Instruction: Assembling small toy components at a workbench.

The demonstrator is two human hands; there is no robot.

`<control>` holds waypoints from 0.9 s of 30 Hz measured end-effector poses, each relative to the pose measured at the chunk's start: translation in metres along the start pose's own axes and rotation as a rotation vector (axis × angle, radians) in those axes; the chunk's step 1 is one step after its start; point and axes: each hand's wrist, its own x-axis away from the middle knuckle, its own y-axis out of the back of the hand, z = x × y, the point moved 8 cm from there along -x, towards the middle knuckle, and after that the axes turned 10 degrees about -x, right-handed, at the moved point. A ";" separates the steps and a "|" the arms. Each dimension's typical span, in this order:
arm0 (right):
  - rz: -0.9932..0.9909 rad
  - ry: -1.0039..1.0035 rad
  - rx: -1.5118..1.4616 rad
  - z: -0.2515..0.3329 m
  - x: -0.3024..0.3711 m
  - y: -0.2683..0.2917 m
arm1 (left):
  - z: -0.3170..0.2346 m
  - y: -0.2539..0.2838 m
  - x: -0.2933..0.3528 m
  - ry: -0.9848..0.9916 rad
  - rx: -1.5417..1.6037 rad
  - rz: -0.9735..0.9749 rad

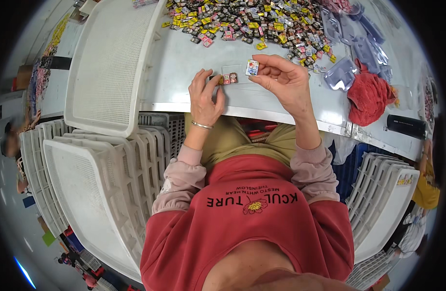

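My right hand [283, 80] pinches a small square piece [252, 67], white with a coloured print, between thumb and fingertips just above the table. My left hand [206, 99] rests at the table's near side, thumb spread away from its curved fingers. Its fingertips reach a small black-and-yellow piece [216, 80], partly hidden by them. Directly right of that piece lie a pink piece [227, 79] and a dark red piece [233, 78]. A thin clear plastic case [232, 69] is around or under these pieces; its exact outline is hard to make out.
A large heap of small wrapped pieces [252, 24] covers the table's far side. Clear plastic trays [341, 72] and a red cloth [371, 97] lie at right, near a black cylinder [406, 126]. A white mesh tray [111, 63] stands left; stacked white crates [97, 184] flank me.
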 end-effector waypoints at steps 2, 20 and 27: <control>0.008 0.045 0.039 0.008 -0.002 -0.002 | 0.002 0.000 0.000 0.004 0.004 -0.006; 0.205 0.169 1.089 -0.074 0.001 0.004 | -0.024 -0.013 0.003 -0.306 -0.151 0.295; 0.104 0.280 1.332 -0.075 0.018 -0.018 | -0.024 -0.014 0.005 -0.321 -0.099 0.309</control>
